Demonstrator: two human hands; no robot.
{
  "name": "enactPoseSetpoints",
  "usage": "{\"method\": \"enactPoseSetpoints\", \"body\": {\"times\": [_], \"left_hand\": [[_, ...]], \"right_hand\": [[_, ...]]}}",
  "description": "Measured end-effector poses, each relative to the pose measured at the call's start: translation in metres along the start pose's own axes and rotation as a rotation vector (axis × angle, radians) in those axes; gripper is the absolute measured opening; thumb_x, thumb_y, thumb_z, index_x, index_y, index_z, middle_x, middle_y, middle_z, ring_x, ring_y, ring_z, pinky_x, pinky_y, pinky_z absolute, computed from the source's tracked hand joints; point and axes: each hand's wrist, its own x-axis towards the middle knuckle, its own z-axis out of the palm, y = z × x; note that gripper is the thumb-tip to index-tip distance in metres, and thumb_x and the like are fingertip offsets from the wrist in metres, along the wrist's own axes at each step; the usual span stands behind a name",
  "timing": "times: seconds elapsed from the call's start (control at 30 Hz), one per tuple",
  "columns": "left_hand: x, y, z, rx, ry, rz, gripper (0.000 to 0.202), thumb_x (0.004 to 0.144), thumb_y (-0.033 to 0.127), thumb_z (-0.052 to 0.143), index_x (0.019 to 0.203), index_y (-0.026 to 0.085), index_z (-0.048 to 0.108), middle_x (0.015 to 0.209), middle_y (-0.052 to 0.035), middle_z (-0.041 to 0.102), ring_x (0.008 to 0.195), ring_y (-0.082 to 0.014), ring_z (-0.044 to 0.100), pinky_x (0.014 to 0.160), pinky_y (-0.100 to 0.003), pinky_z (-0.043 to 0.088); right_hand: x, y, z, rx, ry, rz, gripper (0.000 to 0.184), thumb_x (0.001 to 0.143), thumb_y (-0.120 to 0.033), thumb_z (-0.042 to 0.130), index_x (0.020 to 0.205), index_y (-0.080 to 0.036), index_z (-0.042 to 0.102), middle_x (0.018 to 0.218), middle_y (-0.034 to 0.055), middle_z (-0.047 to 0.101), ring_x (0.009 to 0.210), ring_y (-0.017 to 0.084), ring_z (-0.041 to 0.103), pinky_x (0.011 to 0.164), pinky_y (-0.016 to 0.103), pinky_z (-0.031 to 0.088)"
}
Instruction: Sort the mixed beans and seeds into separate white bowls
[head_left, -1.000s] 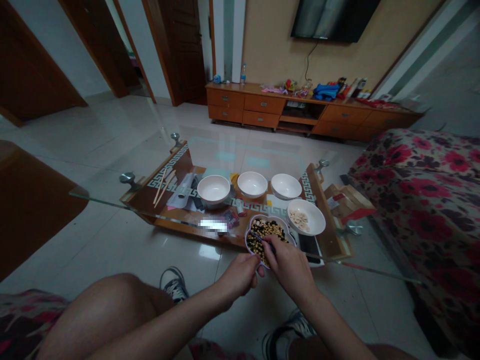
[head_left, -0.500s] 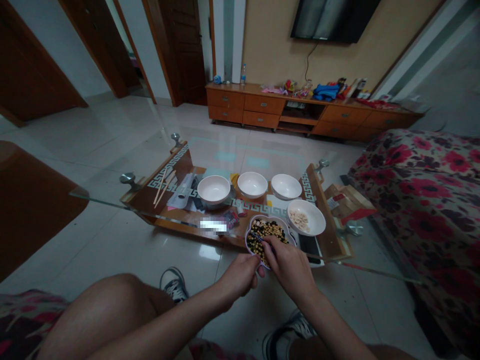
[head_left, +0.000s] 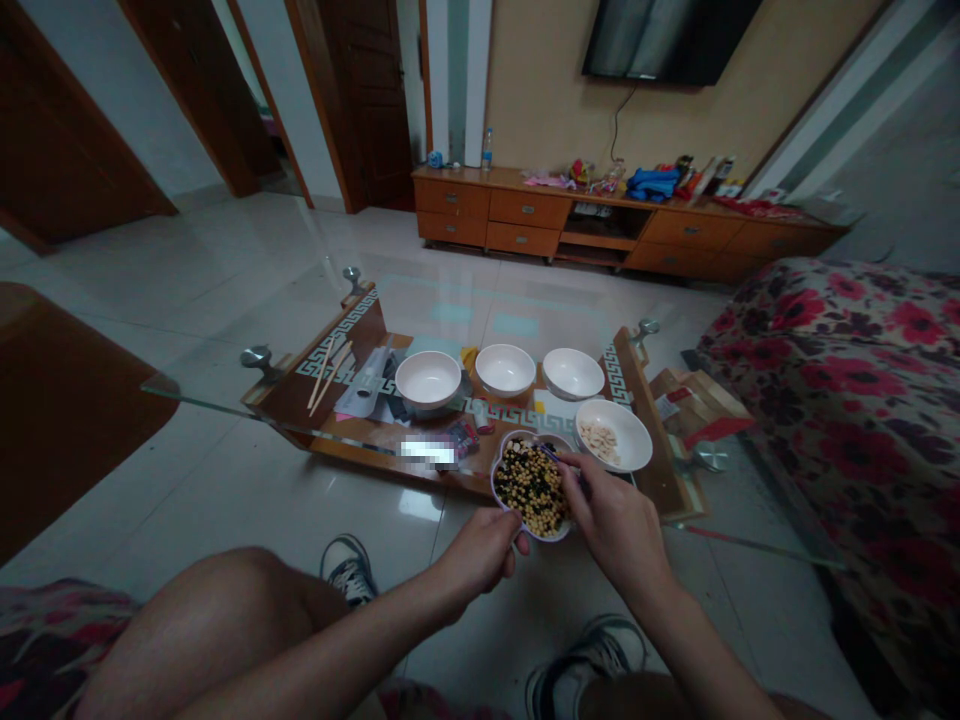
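A pale lilac bowl (head_left: 504,500) of mixed yellow and black beans (head_left: 532,485) stands at the near edge of the glass table (head_left: 225,360). My left hand (head_left: 480,552) is curled against the bowl's near rim, holding it. My right hand (head_left: 615,515) is closed in a pinch on a thin dark tool (head_left: 551,456), whose tip sits over the bowl's far right edge, close to a white bowl (head_left: 626,440) holding a few pale beans (head_left: 600,437).
Three empty white bowls (head_left: 428,378) (head_left: 505,368) (head_left: 573,372) stand in a row behind. Chopsticks (head_left: 328,372) and papers lie on the lower wooden shelf at the left. A flowered sofa (head_left: 847,360) is to the right; my knees and shoes are below.
My right hand has moved right, from over the middle of the bean bowl to its right edge, towards the white bowl with pale beans. The left hand has stayed on the rim.
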Motion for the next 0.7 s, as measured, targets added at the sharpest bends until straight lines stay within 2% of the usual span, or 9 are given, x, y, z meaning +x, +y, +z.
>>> {"method": "enactPoseSetpoints", "body": {"times": [0.23,0.43,0.7], "left_hand": [[0.000,-0.003,-0.003,0.007,-0.008,-0.006,0.042,0.093,0.047,0.034,0.068,0.019,0.053,0.039,0.0049,0.039,0.031,-0.0078,0.026,0.036,-0.020,0.015],[-0.003,0.000,-0.005,0.005,-0.007,-0.013,0.040,0.093,0.046,0.034,0.070,0.019,0.053,0.041,0.0050,0.039,0.032,-0.0075,0.025,0.037,-0.020,0.015],[-0.004,0.001,-0.005,0.020,-0.008,-0.021,0.044,0.093,0.050,0.033,0.070,0.019,0.052,0.040,0.0052,0.039,0.031,-0.0074,0.025,0.038,-0.020,0.016]], "right_hand": [[0.004,0.015,-0.012,-0.140,0.101,0.217,0.030,0.096,-0.039,0.047,0.110,-0.023,0.069,0.076,0.0047,0.074,0.057,0.015,0.063,0.051,0.025,0.027],[0.007,0.017,-0.025,-0.215,0.138,0.398,0.028,0.095,-0.038,0.049,0.108,-0.022,0.069,0.071,0.0071,0.070,0.053,0.016,0.058,0.051,0.027,0.022],[0.007,0.016,-0.025,-0.202,0.153,0.428,0.029,0.093,-0.038,0.052,0.108,-0.022,0.070,0.069,0.0069,0.069,0.052,0.015,0.055,0.052,0.026,0.023]]}}
